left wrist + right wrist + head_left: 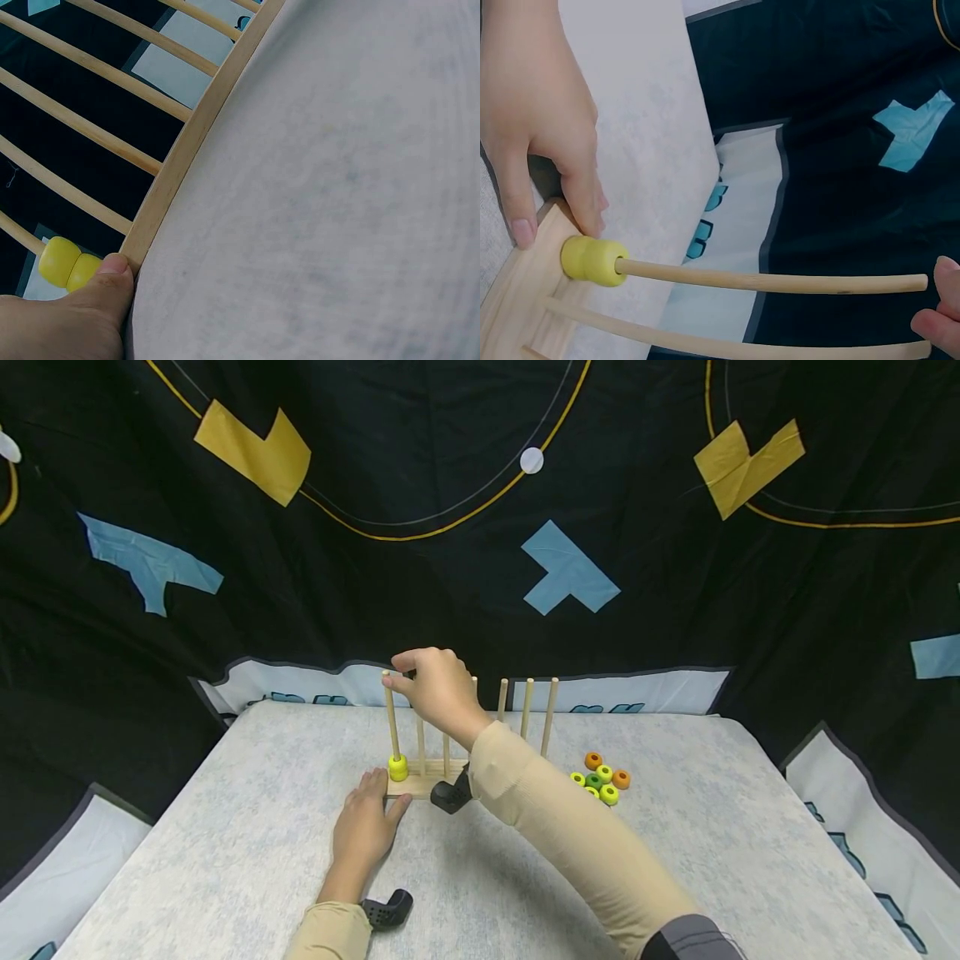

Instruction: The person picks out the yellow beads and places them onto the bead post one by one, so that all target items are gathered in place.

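A wooden peg rack [408, 787] with several upright pegs stands on the table. Two yellow beads [592, 261] sit stacked at the bottom of its leftmost peg [392, 722]. My left hand [363, 827] grips the left end of the base, thumb along the front edge and fingers on the other side. High over the rack, my right hand [442, 693] is beside the top of that leftmost peg. Its thumb and index finger are bent and apart, with nothing visible between them. The right hand and forearm hide part of the middle pegs and the base.
Right of the rack lies a loose group of beads: orange beads [621, 779], a green bead [593, 780] and several yellow ones [609, 794]. A black cloth [450, 602] with taped shapes hangs behind the pale table [247, 827]. Both wrists wear black camera mounts [387, 910].
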A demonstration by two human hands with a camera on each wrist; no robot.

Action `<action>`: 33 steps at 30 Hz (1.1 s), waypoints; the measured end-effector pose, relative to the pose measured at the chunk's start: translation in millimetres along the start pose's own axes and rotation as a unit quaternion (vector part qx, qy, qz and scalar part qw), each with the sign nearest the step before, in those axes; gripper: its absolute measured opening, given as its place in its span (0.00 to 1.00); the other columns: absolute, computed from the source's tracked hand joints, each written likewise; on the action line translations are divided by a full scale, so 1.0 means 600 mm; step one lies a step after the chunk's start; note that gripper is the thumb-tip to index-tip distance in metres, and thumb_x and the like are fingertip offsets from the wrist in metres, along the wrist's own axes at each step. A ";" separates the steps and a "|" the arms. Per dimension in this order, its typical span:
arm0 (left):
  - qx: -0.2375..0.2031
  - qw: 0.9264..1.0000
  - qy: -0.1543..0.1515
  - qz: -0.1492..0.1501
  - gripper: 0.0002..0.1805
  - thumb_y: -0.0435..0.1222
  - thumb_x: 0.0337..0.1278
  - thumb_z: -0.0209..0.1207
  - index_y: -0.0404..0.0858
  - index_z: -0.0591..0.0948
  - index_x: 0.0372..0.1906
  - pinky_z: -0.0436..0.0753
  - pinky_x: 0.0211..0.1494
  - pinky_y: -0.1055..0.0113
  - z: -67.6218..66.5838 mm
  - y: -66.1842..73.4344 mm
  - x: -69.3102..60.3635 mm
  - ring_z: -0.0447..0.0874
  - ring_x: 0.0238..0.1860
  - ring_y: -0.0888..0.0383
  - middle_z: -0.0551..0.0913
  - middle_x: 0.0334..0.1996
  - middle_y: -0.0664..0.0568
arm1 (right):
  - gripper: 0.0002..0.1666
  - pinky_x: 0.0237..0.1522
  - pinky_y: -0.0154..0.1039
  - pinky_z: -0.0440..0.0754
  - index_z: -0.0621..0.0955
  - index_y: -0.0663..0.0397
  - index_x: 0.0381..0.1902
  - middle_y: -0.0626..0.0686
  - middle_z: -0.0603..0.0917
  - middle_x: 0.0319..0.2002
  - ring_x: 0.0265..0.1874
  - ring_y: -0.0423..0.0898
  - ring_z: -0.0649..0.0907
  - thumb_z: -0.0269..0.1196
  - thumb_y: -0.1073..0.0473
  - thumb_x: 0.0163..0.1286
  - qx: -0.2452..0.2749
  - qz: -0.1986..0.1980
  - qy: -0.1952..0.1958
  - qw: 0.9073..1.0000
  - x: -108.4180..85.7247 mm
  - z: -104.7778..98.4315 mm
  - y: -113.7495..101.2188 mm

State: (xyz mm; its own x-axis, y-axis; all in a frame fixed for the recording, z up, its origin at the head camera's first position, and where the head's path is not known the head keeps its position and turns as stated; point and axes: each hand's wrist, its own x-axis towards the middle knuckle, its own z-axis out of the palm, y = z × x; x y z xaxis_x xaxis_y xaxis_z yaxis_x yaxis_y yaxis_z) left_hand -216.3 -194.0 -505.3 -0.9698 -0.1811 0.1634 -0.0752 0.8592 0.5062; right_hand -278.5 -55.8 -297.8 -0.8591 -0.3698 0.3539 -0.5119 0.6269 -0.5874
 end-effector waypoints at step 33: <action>0.008 1.000 -0.002 0.007 0.39 0.52 0.69 0.56 0.32 0.62 0.74 0.60 0.77 0.41 0.003 -0.003 -0.002 0.56 0.77 0.39 0.64 0.74 0.37 | 0.23 0.50 0.39 0.86 0.85 0.47 0.55 0.45 0.87 0.55 0.57 0.41 0.83 0.72 0.52 0.62 0.073 -0.059 0.010 0.996 -0.131 -0.045 0.087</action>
State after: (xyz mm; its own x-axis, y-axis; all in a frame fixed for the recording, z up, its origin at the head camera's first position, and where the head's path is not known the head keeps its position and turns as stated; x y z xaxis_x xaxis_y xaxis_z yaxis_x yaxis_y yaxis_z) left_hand -215.4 -194.4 -507.9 -0.9715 -0.1677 0.1674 -0.0657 0.8695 0.4896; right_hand -237.2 24.3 -336.8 -0.7939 -0.4201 0.4396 -0.6050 0.4738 -0.6399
